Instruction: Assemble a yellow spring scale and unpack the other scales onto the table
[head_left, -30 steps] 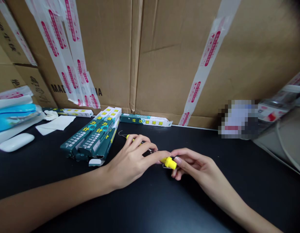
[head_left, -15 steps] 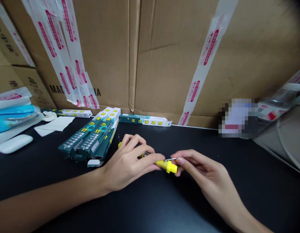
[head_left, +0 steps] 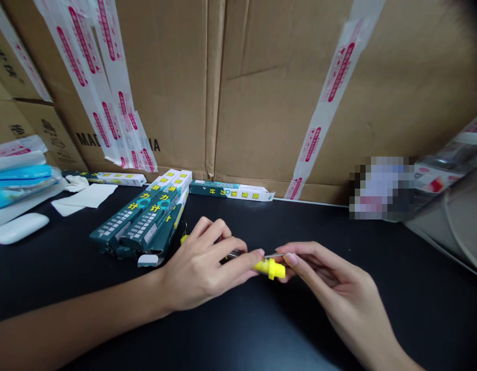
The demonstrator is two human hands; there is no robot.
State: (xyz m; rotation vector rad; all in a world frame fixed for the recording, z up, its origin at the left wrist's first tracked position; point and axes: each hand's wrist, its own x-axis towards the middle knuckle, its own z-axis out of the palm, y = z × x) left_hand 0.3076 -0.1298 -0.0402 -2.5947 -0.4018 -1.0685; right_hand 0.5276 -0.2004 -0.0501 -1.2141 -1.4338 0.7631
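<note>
My left hand [head_left: 211,263] is closed around a tubular spring scale [head_left: 270,268] held over the black table. The scale's clear barrel is mostly covered by my fingers, and its yellow end cap points right. A small wire hook shows at the far left end, beside a bit of yellow. Pinched between thumb and fingers of my right hand [head_left: 331,283] is a thin metal rod [head_left: 276,255], lying just above the yellow cap. Whether the rod is joined to the scale cannot be made out.
Left of my hands lies a stack of dark green and white boxes [head_left: 146,216]. One more such box [head_left: 231,190] rests against a big cardboard carton [head_left: 176,87]. A white computer mouse [head_left: 20,228], paper pieces [head_left: 84,200] and a blue packet [head_left: 22,180] sit at the left.
Both hands and the spring scale have shifted slightly; my right hand has moved a little to the right and down, still pinching the rod. The view has tilted a little.
</note>
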